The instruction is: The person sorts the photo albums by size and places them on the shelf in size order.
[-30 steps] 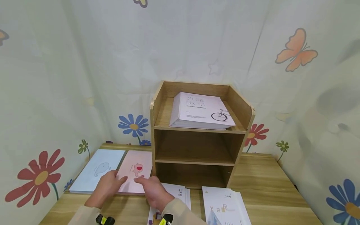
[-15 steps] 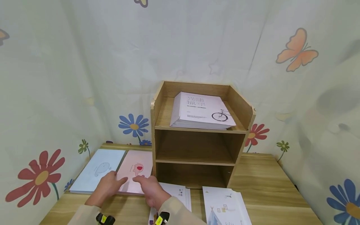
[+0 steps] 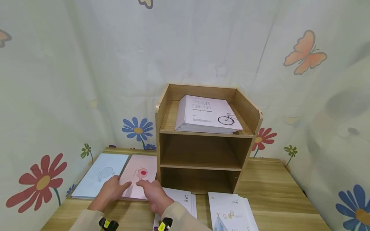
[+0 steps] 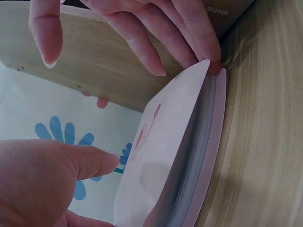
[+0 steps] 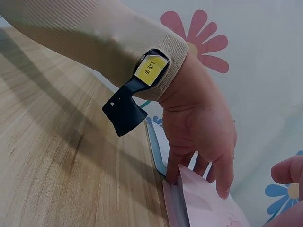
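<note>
The left hand [image 3: 111,191] and right hand [image 3: 157,196], grips wide, touch opposite sides of a pale-pink rectangular paper book [image 3: 141,162] on the wood-grain surface [image 3: 277,192].

Your left hand [image 5: 199,130] and right hand [image 3: 156,197] are bare, your left sleeve [image 5: 109,45] is beige with a ribbed cuff [image 5: 172,60], and your right sleeve [image 3: 184,217] basically matches. You've got a chunky black left wrist gadget [image 5: 125,111] with a hand-lettered yellow label [image 5: 151,70], plus a black right wrist gadget [image 3: 167,221] with a yellow patch [image 3: 162,226].
</note>
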`<action>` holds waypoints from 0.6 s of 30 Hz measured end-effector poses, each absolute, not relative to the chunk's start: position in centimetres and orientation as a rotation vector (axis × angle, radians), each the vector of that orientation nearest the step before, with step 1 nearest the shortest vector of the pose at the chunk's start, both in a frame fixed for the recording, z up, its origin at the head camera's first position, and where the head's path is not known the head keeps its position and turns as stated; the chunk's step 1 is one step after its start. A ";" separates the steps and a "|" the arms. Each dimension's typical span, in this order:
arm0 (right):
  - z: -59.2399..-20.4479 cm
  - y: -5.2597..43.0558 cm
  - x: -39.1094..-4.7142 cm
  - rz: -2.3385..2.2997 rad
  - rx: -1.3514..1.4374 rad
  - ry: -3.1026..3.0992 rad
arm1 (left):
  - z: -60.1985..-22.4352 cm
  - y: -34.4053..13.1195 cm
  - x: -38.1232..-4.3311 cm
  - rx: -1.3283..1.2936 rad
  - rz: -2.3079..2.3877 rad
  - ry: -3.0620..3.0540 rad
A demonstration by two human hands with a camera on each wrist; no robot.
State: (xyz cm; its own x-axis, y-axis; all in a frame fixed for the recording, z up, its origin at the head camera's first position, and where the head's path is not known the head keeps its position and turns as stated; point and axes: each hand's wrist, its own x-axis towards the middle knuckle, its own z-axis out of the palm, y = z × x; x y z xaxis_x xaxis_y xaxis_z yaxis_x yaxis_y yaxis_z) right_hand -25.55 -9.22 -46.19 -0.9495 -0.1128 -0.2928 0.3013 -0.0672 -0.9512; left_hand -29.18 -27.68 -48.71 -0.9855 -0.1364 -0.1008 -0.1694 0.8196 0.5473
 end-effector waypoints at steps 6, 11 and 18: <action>-46.2 -9.6 -25.6 -2.148 0.220 1.905 | -48.7 -28.0 -29.2 -0.250 0.912 2.958; -46.2 -9.8 -25.7 -2.164 0.236 1.889 | -48.5 -28.3 -29.3 -0.306 0.931 2.934; -46.5 -9.9 -26.1 -2.184 0.227 1.836 | -48.5 -28.9 -29.3 -0.321 0.972 2.936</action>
State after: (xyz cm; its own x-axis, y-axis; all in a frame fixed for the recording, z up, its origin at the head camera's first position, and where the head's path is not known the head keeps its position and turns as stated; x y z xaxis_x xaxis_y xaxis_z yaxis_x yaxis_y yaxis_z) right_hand -26.09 -9.90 -46.45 -0.9489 -0.1104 -0.2956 0.3102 -0.1544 -0.9380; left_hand -29.29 -28.90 -48.48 -0.9781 -0.1848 -0.0955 -0.2053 0.7833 0.5867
